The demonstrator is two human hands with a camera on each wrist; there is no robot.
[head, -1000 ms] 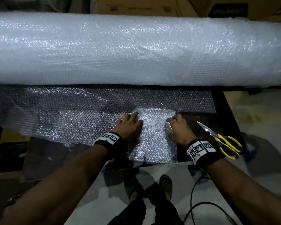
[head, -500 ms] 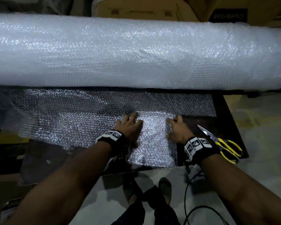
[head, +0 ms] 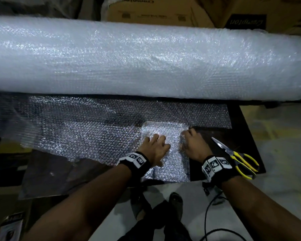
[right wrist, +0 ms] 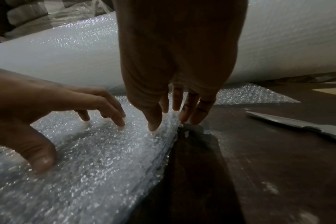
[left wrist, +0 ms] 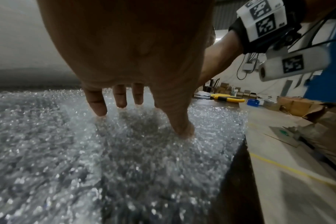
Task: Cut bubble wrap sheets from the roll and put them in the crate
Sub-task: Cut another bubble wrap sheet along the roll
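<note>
Since the earlier frames both hands have slid a little away from the roll, toward the near end of the folded sheet, and the right hand now sits closer to the scissors.

Head view: a wide bubble wrap roll lies across the top of a dark table. Behind it stand cardboard boxes with upside-down print; one dark label seems to read "Crompton" (inverted, not fully sharp). A loose length of bubble wrap spreads from the roll over the table. On it lies a smaller folded sheet. The left hand presses flat on that sheet, fingers spread and pointing toward the roll. The right hand rests at the sheet's right edge, fingers bent over it. Both wrists wear black bands with black-and-white square code tags. Yellow-handled scissors lie on the table just right of the right hand, untouched.

Left wrist view: the left hand is open, its straight fingertips and thumb touching the sheet. The scissors show beyond.

Right wrist view: the right hand hangs over the sheet's edge, thumb on top and fingers at its rim, seemingly pinching it. The left hand presses beside it. A scissor blade lies apart on the right.
</note>
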